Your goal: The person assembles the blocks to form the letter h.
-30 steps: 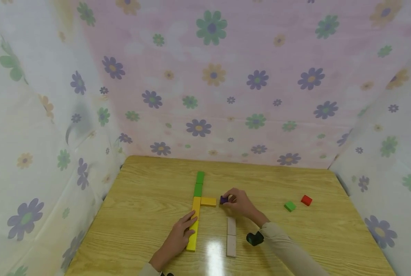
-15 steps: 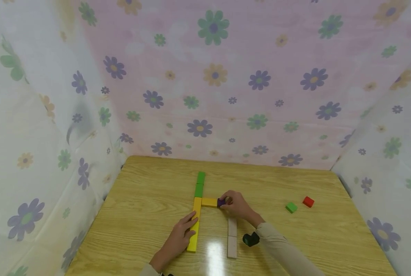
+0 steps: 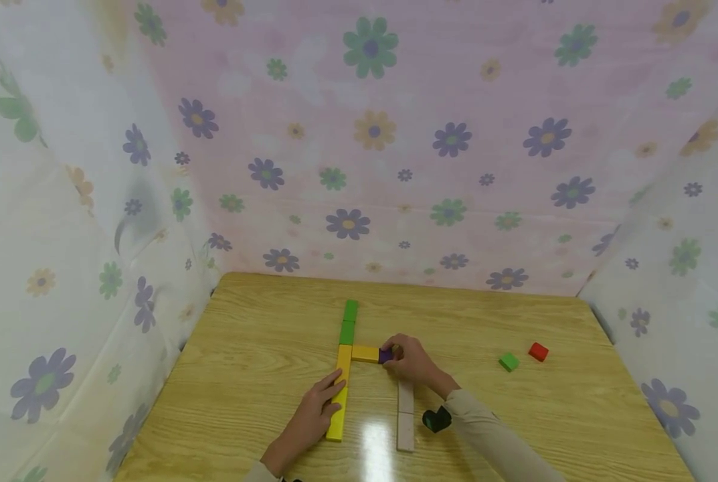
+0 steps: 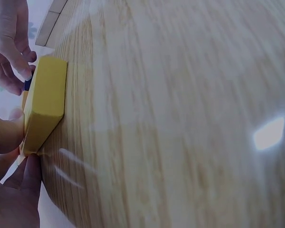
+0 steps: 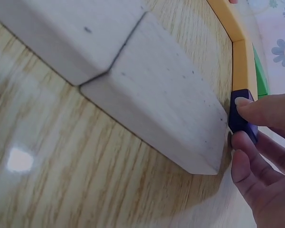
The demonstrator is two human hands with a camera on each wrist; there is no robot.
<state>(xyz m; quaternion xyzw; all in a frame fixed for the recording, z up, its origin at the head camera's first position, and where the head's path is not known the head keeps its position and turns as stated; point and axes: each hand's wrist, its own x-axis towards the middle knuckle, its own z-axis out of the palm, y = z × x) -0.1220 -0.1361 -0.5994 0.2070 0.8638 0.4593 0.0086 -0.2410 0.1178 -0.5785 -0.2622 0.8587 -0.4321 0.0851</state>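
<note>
In the head view, my left hand (image 3: 312,414) rests on a row of blocks, touching the orange block (image 3: 344,359) and the yellow block (image 3: 336,423). Its thumb and fingers lie along the yellow block (image 4: 47,88) in the left wrist view. Two green blocks (image 3: 348,331) continue this row toward the back. An orange crosspiece block (image 3: 366,354) sticks out to the right. At its end my right hand (image 3: 415,363) pinches a small dark purple block (image 3: 385,356) between thumb and fingers; the purple block (image 5: 240,114) touches the orange in the right wrist view.
Two whitish blocks (image 3: 405,430) lie end to end just below the right hand. Farther right on the wooden table (image 3: 250,348) are a loose green block (image 3: 508,362) and a red block (image 3: 538,351). Flowered cloth (image 3: 395,241) walls in the back and sides.
My right hand has brought the purple block leftward, closing the gap to the orange crosspiece, and now holds it there. The left hand stays in place on the row.
</note>
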